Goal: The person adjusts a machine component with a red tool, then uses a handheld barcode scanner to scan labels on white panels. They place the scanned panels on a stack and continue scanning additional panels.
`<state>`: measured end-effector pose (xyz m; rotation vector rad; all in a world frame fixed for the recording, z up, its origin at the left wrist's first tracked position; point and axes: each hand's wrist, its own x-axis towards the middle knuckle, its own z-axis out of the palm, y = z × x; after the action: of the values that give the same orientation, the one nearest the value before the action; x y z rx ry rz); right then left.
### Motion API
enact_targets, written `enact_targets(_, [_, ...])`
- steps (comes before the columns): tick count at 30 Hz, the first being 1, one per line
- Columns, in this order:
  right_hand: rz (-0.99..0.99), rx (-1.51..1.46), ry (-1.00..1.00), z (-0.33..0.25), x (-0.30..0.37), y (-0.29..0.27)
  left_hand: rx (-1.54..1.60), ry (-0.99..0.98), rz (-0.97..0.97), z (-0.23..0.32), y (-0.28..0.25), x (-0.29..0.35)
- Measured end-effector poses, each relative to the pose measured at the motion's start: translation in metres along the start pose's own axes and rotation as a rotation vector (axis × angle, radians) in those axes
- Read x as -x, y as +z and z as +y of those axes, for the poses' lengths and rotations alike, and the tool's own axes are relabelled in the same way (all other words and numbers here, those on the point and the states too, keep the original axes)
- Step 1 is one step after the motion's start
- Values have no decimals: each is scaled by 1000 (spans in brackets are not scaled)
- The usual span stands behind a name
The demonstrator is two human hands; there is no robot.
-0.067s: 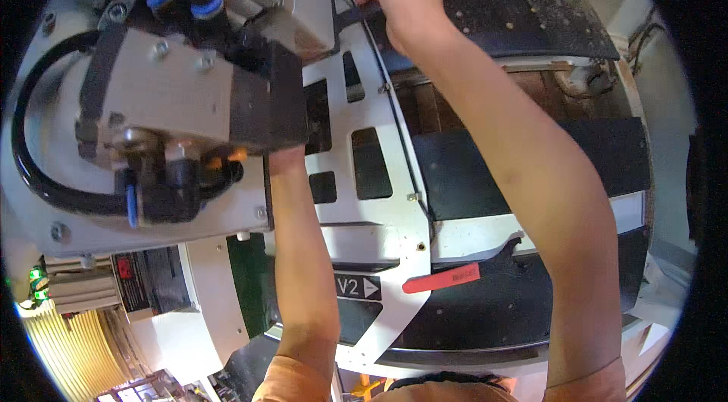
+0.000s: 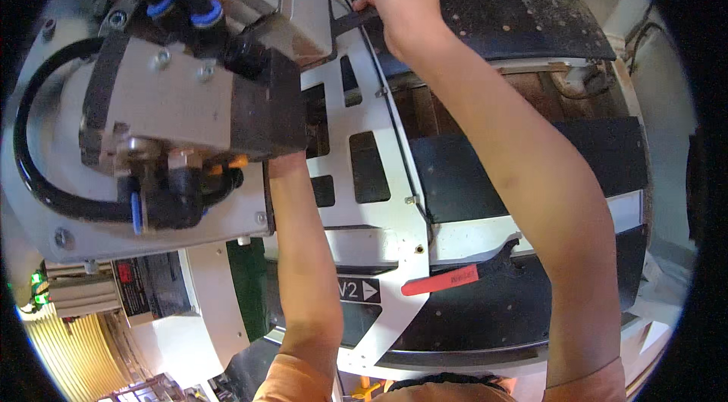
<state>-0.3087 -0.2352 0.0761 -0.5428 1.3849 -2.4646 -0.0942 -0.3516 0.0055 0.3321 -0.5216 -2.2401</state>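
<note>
My right hand [image 2: 406, 4] is at the top of the view, its fingers curled at the far end of the white slotted frame [image 2: 390, 167]. A dark flat bar [image 2: 353, 21] meets that hand beside a grey box [image 2: 303, 7]; the palm side is hidden, so what the fingers grip is unclear. My left forearm [image 2: 307, 250] reaches up behind a grey and black pneumatic valve block [image 2: 174, 98]. Only the wrist end of my left hand [image 2: 288, 164] shows; its fingers are hidden. A red-handled spanner [image 2: 440, 279] with a dark hooked head lies between my arms.
Black hoses with blue collars [image 2: 206, 14] run from the valve block, which sits on a bolted white housing [image 2: 83, 239]. Dark panels [image 2: 531, 167] lie under my right arm, with a brownish recess [image 2: 470, 98] between them. Cables [image 2: 641, 38] hang at the far right.
The valve block and housing sit slightly lower in view. Both hands stay almost where they were, and the spanner has not moved.
</note>
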Motion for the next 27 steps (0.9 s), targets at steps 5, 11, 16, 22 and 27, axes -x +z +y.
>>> enact_targets(5, [-3,-70,96,-8,8,-1,394,-195,-333,6,-51,-46])
enact_targets(11, [39,12,110,-16,13,4,882,-384,-101,-5,-45,-50])
enact_targets(16, [67,-7,137,-18,11,6,843,-347,-268,-8,-44,-37])
enact_targets(22, [51,-2,134,-20,16,7,696,-214,-219,-8,-57,-49])
enact_targets(27, [75,27,132,-25,19,6,374,-192,-509,-12,-43,-40])
